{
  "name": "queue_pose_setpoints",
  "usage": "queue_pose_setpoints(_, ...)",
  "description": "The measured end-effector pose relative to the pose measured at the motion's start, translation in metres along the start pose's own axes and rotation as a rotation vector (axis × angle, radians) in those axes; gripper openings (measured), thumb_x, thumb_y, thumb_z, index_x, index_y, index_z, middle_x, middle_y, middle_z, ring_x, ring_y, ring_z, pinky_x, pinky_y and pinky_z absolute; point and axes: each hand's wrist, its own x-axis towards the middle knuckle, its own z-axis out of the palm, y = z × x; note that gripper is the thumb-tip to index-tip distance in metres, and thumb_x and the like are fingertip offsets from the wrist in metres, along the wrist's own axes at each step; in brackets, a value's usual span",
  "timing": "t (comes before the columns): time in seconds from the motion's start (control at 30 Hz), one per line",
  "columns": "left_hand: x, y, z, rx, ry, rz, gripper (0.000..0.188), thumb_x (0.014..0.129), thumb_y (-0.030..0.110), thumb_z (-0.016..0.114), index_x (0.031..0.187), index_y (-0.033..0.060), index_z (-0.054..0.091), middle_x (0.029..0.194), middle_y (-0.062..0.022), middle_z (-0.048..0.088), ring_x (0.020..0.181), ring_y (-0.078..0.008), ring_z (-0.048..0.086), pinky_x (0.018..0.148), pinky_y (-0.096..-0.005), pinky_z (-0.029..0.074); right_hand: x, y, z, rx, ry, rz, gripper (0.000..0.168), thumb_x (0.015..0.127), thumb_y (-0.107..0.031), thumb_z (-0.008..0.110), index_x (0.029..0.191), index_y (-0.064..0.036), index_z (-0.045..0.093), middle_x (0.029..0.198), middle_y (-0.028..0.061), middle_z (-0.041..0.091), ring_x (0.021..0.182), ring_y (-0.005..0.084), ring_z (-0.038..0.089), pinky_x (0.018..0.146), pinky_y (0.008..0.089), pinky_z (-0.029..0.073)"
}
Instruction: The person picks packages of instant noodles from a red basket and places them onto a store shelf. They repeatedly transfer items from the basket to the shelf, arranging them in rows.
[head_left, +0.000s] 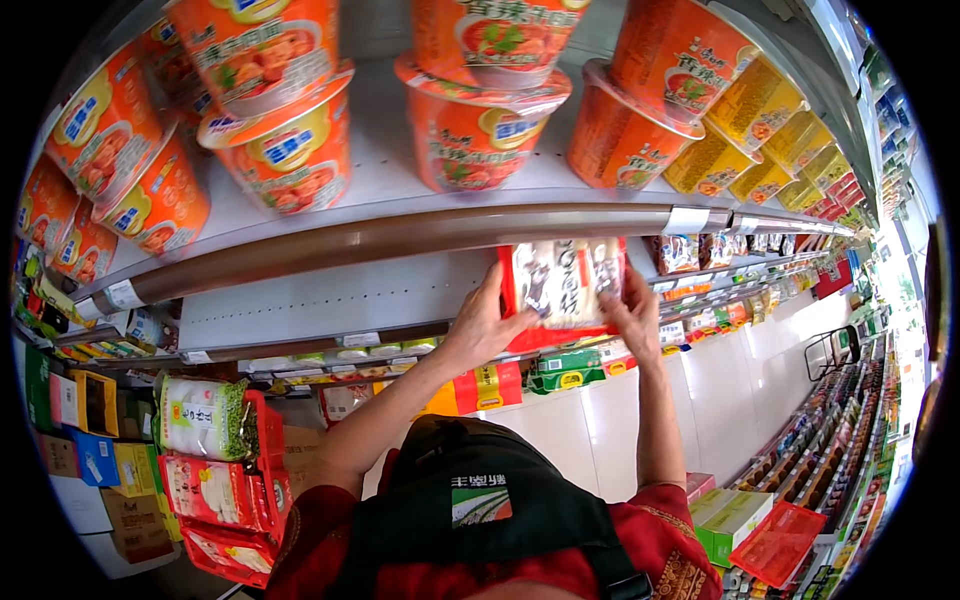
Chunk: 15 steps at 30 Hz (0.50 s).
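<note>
Between my two hands is a red and clear plastic food packet (566, 289) with pale and dark contents and printed writing; it is slightly blurred. My left hand (487, 322) grips its left edge, thumb across the front. On the right edge my right hand (636, 311) has hold of it, thumb also on the front. The packet is in front of a white metal shelf (337, 300), just under the brown front rail (420, 229) of the shelf above. What lies behind the packet is hidden.
Stacked orange instant-noodle cups (480, 135) line the upper shelf, with yellow cups (750, 127) to the right. At lower left, red crates (270, 450) hold bagged goods. Cardboard boxes (135, 525) stand beside them. A red plastic basket (780, 540) is at lower right, beside a tiled aisle (720, 390).
</note>
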Motion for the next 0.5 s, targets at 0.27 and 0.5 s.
queue_pose_setpoints(0.27, 0.057, -0.048, 0.051, 0.355, 0.081, -0.098, 0.087, 0.072, 0.012, 0.074, 0.139, 0.0026, 0.021, 0.129, -0.0266, 0.045, 0.113, -0.0443, 0.048, 0.096, -0.0469, 0.040, 0.046, 0.052, -0.039, -0.739, -0.027, -0.120, 0.042, 0.076, -0.012, 0.067, 0.111, 0.005, 0.053, 0.099, 0.0259, 0.055, 0.088, 0.0402, 0.055, 0.077, 0.0430, 0.046)
queue_pose_setpoints(0.5, 0.079, -0.075, 0.054, 0.576, 0.047, -0.007, 0.081, 0.072, 0.011, 0.073, 0.136, -0.0001, 0.025, 0.130, -0.0279, 0.041, 0.119, -0.0454, 0.040, 0.102, -0.0455, 0.033, 0.077, 0.072, -0.046, -0.660, -0.078, -0.168, 0.035, 0.075, -0.007, 0.066, 0.105, 0.006, 0.053, 0.099, 0.0255, 0.053, 0.082, 0.0390, 0.054, 0.073, 0.0421, 0.045)
